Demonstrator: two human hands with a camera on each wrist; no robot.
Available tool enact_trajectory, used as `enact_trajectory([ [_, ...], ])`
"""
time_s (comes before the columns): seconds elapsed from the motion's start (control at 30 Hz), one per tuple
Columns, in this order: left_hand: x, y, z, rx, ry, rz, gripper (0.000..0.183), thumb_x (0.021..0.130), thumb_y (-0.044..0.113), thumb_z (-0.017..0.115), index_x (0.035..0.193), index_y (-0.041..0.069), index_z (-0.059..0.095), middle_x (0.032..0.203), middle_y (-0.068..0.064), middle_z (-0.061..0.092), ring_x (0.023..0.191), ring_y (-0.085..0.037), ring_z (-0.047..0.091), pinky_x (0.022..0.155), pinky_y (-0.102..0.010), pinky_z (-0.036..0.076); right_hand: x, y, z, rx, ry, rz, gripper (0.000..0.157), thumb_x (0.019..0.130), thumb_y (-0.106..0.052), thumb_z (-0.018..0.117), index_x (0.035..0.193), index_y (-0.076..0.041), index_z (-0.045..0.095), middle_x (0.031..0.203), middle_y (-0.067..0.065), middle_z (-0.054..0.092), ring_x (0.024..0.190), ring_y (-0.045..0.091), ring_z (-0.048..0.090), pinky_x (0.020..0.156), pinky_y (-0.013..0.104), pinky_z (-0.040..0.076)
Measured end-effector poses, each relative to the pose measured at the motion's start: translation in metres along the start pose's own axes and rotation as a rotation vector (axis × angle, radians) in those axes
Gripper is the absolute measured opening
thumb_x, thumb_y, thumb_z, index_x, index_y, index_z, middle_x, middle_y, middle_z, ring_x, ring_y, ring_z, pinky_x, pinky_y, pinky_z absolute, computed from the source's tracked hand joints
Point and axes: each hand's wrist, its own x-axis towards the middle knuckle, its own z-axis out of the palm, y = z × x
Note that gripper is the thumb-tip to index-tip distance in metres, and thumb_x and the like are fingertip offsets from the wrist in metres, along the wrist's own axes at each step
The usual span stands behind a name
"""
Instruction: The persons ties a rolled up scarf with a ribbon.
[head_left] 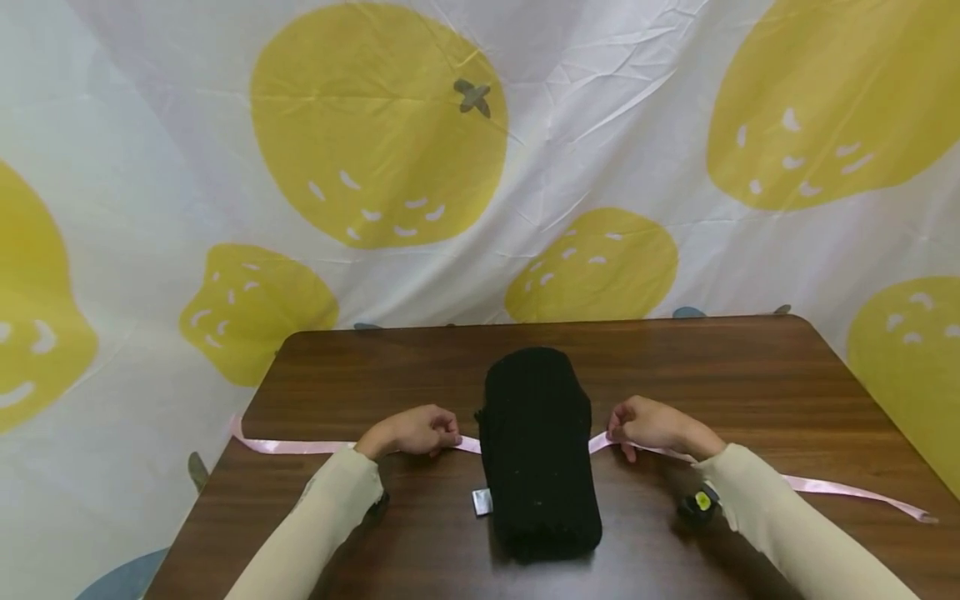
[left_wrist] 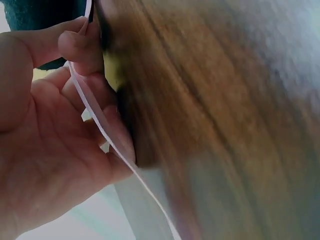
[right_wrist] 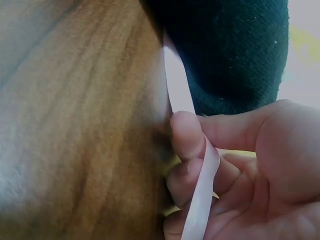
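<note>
A long black fabric bundle [head_left: 538, 467], rounded at its far end, lies lengthwise on the table, with a small white tag [head_left: 482, 502] at its left side. A pink satin ribbon [head_left: 300, 447] runs crosswise and passes out of sight at the bundle. Left of it, my left hand [head_left: 417, 429] pinches the ribbon between thumb and finger. On the other side my right hand [head_left: 647, 423] pinches the ribbon close to the bundle. In the right wrist view the ribbon [right_wrist: 200, 200] trails from the fingertips across the palm. The ribbon's part beneath the bundle is hidden.
The brown wooden table [head_left: 750, 367] has rounded far corners. Behind it hangs a white cloth [head_left: 600, 150] printed with yellow lemons. The ribbon's left end hangs at the table's left edge; its right end lies near the right edge.
</note>
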Motion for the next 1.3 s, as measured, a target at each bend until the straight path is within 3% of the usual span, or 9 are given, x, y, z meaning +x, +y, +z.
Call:
enact_trajectory([
  [0.27, -0.005, 0.004, -0.009, 0.032, 0.005, 0.04, 0.022, 0.099, 0.017, 0.058, 0.083, 0.009, 0.071, 0.069, 0.008, 0.049, 0.063, -0.007, 0.043, 0.06, -0.024, 0.037, -0.002, -0.004, -0.011, -0.017, -0.118, -0.001, 0.021, 0.094, -0.008, 0.058, 0.087, 0.008, 0.068, 0.06, 0.002, 0.054, 0.056, 0.014, 0.049, 0.055, 0.024, 0.039],
  [0.5, -0.007, 0.005, -0.014, -0.003, -0.017, 0.025, 0.022, 0.099, 0.02, 0.058, 0.086, 0.01, 0.072, 0.069, 0.006, 0.049, 0.064, -0.009, 0.043, 0.06, -0.025, 0.036, -0.004, -0.006, -0.015, -0.056, -0.164, -0.018, 0.031, 0.094, -0.018, 0.064, 0.079, 0.01, 0.066, 0.054, -0.003, 0.046, 0.05, 0.009, 0.043, 0.05, 0.021, 0.034],
  [0.83, -0.009, 0.012, -0.025, -0.065, 0.015, 0.082, 0.023, 0.099, 0.02, 0.06, 0.088, 0.003, 0.071, 0.067, 0.005, 0.048, 0.062, -0.01, 0.044, 0.058, -0.026, 0.037, -0.006, -0.013, -0.025, -0.047, -0.249, -0.051, 0.041, 0.097, -0.023, 0.062, 0.085, 0.016, 0.062, 0.052, -0.007, 0.038, 0.046, 0.005, 0.033, 0.047, 0.019, 0.027],
  [1.13, -0.009, 0.023, -0.03, -0.138, 0.027, 0.125, 0.03, 0.101, 0.022, 0.057, 0.089, -0.004, 0.067, 0.063, 0.006, 0.041, 0.056, -0.009, 0.037, 0.054, -0.024, 0.033, -0.008, -0.018, -0.031, -0.039, -0.306, -0.163, 0.037, 0.097, -0.019, 0.062, 0.083, 0.014, 0.065, 0.056, 0.006, 0.046, 0.044, 0.004, 0.038, 0.045, 0.017, 0.03],
  [1.3, -0.009, 0.029, -0.032, -0.203, 0.024, 0.125, 0.027, 0.101, 0.024, 0.057, 0.085, 0.005, 0.068, 0.067, 0.002, 0.043, 0.061, -0.011, 0.038, 0.06, -0.026, 0.035, -0.011, -0.023, -0.035, -0.041, -0.32, -0.215, 0.035, 0.099, -0.018, 0.059, 0.084, 0.013, 0.065, 0.054, 0.008, 0.042, 0.044, 0.004, 0.039, 0.044, 0.018, 0.032],
])
